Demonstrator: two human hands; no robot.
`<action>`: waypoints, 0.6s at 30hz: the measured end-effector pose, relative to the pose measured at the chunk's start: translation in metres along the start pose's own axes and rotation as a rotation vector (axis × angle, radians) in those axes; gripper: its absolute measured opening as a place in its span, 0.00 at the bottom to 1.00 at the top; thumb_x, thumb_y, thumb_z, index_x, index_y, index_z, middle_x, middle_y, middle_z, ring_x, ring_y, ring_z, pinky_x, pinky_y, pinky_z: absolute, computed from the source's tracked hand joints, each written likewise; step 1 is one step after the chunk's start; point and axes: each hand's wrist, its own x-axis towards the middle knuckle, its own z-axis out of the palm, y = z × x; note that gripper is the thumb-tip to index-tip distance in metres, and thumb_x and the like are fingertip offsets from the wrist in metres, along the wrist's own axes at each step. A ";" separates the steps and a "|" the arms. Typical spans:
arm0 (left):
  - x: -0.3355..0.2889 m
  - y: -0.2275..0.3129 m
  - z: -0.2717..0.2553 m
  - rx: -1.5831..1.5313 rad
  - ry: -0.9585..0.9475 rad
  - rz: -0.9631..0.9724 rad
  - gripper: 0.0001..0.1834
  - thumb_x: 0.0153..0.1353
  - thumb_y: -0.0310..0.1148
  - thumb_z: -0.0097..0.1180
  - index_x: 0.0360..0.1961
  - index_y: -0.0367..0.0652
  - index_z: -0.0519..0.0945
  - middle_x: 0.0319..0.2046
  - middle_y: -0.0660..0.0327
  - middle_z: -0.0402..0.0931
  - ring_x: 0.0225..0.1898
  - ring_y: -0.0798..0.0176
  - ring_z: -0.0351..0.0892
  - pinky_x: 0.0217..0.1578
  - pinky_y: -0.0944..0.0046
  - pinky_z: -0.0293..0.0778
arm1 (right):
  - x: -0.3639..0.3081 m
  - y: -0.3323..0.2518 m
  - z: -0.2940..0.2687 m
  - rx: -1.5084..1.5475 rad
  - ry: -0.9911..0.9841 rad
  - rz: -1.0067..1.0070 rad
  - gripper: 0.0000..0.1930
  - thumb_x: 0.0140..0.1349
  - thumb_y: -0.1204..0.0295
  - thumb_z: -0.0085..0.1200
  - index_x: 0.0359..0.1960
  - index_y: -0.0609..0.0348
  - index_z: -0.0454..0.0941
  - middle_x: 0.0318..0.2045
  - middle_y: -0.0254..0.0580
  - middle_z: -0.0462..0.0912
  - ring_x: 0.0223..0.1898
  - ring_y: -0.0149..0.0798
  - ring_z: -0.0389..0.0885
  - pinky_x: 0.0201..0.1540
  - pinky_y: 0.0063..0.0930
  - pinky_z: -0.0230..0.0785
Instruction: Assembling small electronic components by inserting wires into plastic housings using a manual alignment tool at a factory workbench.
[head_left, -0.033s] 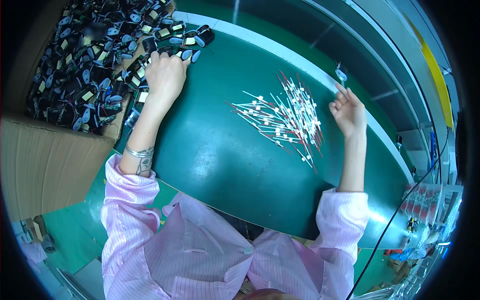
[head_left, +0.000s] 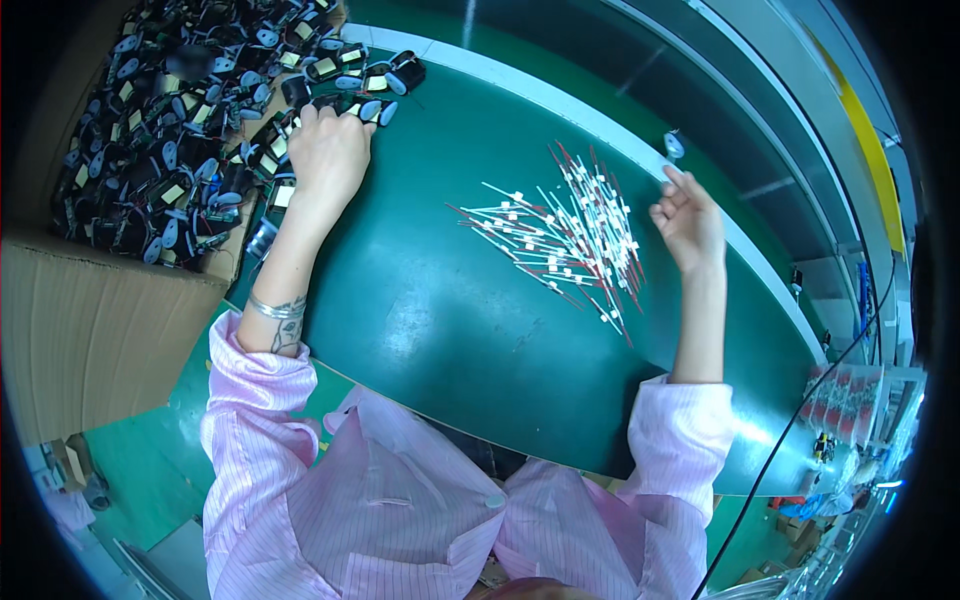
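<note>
My left hand [head_left: 329,157] rests knuckles up at the near right edge of a heap of small black devices [head_left: 190,110] with grey oval parts and pale yellow labels. Its fingers curl down out of sight, and what they grip is hidden; a device with grey ovals [head_left: 375,110] lies right at them. On the right, my right hand [head_left: 688,220] hovers near the white rail, its fingers loosely bent and apart, palm bare. Just past its fingertips is a small grey oval piece [head_left: 674,147]; I cannot tell whether they touch. Between the hands lies a loose pile of white and red wires [head_left: 575,235] with white connectors.
A cardboard box [head_left: 110,335] holds the heap at the left, spilling onto the green table [head_left: 420,300]. A white rail [head_left: 540,95] borders the table's far side, with a green strip beyond. A black cable [head_left: 775,440] crosses at the right, near bagged parts [head_left: 845,405].
My right hand has shifted slightly left, and the grey oval piece beyond its fingertips has also shifted left. My left hand stays at the heap.
</note>
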 end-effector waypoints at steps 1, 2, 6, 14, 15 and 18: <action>-0.005 -0.006 -0.003 -0.017 0.010 0.015 0.17 0.52 0.42 0.64 0.25 0.35 0.85 0.29 0.50 0.79 0.40 0.51 0.77 0.35 0.53 0.76 | -0.012 0.005 0.021 -0.179 0.020 -0.039 0.16 0.66 0.70 0.48 0.51 0.69 0.74 0.25 0.34 0.76 0.24 0.26 0.70 0.33 0.23 0.66; -0.005 -0.004 -0.004 -0.027 0.014 0.021 0.17 0.52 0.42 0.64 0.25 0.35 0.85 0.29 0.50 0.79 0.40 0.51 0.77 0.35 0.53 0.76 | -0.023 0.016 0.029 -0.408 -0.019 -0.121 0.14 0.64 0.71 0.49 0.48 0.67 0.76 0.26 0.34 0.77 0.25 0.26 0.71 0.30 0.21 0.65; -0.012 -0.003 -0.012 -0.067 -0.125 0.017 0.16 0.52 0.39 0.65 0.28 0.33 0.82 0.31 0.49 0.78 0.41 0.48 0.76 0.39 0.51 0.75 | -0.095 0.054 0.079 -1.260 -0.340 -0.408 0.03 0.54 0.77 0.56 0.28 0.62 0.82 0.26 0.48 0.81 0.27 0.41 0.81 0.32 0.34 0.72; -0.020 0.051 -0.073 -0.909 -0.473 0.048 0.20 0.49 0.31 0.65 0.41 0.31 0.74 0.40 0.49 0.77 0.46 0.55 0.77 0.49 0.60 0.71 | -0.135 0.081 0.068 -1.591 -0.236 -0.768 0.05 0.53 0.76 0.57 0.26 0.63 0.74 0.29 0.48 0.76 0.33 0.51 0.78 0.35 0.42 0.71; -0.029 0.057 -0.074 -1.152 -0.450 0.098 0.20 0.51 0.32 0.64 0.42 0.32 0.74 0.39 0.49 0.78 0.45 0.56 0.78 0.48 0.60 0.72 | -0.140 0.076 0.070 -1.577 -0.219 -0.781 0.04 0.53 0.78 0.57 0.26 0.63 0.74 0.28 0.47 0.76 0.31 0.50 0.77 0.33 0.40 0.70; -0.045 0.083 -0.087 -1.774 -0.587 0.117 0.18 0.61 0.27 0.56 0.52 0.34 0.71 0.42 0.55 0.77 0.46 0.65 0.77 0.47 0.64 0.73 | -0.152 0.065 0.071 -1.345 -0.169 -0.745 0.05 0.51 0.80 0.58 0.28 0.63 0.75 0.26 0.47 0.76 0.29 0.49 0.77 0.33 0.37 0.70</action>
